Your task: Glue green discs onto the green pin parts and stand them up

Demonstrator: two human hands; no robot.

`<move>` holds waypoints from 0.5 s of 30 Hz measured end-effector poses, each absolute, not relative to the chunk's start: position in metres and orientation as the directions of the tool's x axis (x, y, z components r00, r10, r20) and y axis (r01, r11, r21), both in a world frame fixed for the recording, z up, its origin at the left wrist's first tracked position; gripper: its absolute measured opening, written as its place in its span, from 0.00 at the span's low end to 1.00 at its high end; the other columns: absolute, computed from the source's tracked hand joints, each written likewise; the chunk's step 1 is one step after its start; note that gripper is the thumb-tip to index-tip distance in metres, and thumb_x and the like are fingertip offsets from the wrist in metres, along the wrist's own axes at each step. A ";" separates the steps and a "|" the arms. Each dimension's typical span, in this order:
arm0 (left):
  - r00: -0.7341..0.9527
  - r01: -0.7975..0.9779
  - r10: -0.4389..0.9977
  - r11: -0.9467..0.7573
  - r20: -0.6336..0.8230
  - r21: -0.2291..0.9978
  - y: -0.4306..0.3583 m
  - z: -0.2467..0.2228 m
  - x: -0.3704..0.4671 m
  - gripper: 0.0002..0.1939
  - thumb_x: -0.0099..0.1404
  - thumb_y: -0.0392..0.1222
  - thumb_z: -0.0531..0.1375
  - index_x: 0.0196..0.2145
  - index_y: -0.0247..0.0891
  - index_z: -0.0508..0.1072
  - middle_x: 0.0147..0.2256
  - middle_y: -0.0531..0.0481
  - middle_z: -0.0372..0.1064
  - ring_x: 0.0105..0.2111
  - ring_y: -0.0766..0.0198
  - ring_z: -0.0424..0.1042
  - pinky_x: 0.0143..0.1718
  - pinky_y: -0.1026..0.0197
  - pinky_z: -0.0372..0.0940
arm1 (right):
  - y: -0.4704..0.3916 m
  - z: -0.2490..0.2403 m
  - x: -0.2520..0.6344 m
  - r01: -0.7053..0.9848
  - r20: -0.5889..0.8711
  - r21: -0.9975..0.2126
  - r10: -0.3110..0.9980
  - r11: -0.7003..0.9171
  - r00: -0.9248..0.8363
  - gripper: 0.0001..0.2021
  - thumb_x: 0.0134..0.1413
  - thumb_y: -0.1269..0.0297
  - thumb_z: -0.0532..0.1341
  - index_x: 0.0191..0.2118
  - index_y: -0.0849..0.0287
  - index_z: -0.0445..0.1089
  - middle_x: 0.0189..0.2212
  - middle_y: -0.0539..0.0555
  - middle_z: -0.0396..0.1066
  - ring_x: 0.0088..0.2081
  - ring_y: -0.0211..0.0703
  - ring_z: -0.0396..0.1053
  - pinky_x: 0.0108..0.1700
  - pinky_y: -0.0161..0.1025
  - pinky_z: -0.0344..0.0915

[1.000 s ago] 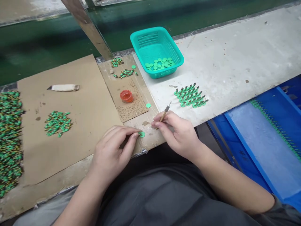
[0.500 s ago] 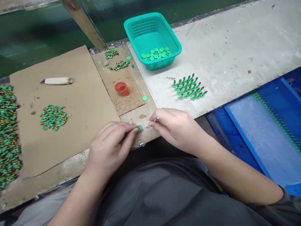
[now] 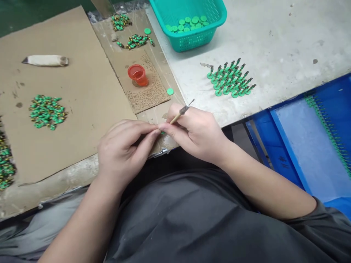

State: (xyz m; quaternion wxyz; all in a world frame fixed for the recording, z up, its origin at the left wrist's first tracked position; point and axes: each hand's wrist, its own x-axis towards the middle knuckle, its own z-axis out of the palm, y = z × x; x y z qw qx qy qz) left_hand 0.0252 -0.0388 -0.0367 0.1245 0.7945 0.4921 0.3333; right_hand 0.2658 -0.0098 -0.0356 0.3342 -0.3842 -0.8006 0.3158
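Note:
At the near edge of the table my two hands meet, fingertips touching or nearly so. My left hand [image 3: 126, 151] is closed in a pinch at a small green disc [image 3: 162, 132], mostly hidden under the fingers. Gripped in my right hand [image 3: 196, 131] is a thin paintbrush [image 3: 178, 116] with a pale wooden handle, its dark tip pointing up and away. The right thumb and forefinger are pressed together beside the left fingertips; whether they also pinch a small piece is hidden. Just beyond the hands lies another green disc [image 3: 170, 91].
A red cup [image 3: 138, 75] of liquid stands on speckled cardboard. Small green-and-gold figures [image 3: 47, 112] lie heaped on cardboard, near a whitish pencil-shaped object [image 3: 45, 60]. Figures on green discs [image 3: 230, 78] stand at right. A teal basket [image 3: 192, 42] holds discs; blue crates [image 3: 287, 146] stand below.
My right hand has moved left to meet my left hand. The brush now shows its tip pointing up. The view has shifted, so the table's things appear higher; the green disc is more covered.

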 end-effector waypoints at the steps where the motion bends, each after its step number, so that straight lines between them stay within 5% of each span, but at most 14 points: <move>1: 0.299 0.694 0.860 -0.493 0.413 0.524 -0.039 -0.037 0.025 0.06 0.85 0.44 0.68 0.46 0.48 0.87 0.43 0.54 0.91 0.41 0.62 0.87 0.50 0.54 0.79 | -0.010 -0.036 0.266 0.400 0.297 -0.763 0.824 0.509 -0.483 0.20 0.92 0.47 0.53 0.52 0.51 0.76 0.42 0.53 0.78 0.49 0.49 0.83 0.60 0.46 0.81; 15: 0.315 0.682 0.842 -0.522 0.438 0.513 -0.039 -0.041 0.023 0.05 0.83 0.41 0.69 0.46 0.48 0.86 0.43 0.55 0.91 0.42 0.63 0.85 0.50 0.57 0.76 | -0.011 -0.032 0.260 0.338 0.385 -0.709 0.742 0.618 -0.548 0.14 0.92 0.53 0.56 0.52 0.52 0.74 0.44 0.53 0.81 0.51 0.48 0.83 0.58 0.42 0.80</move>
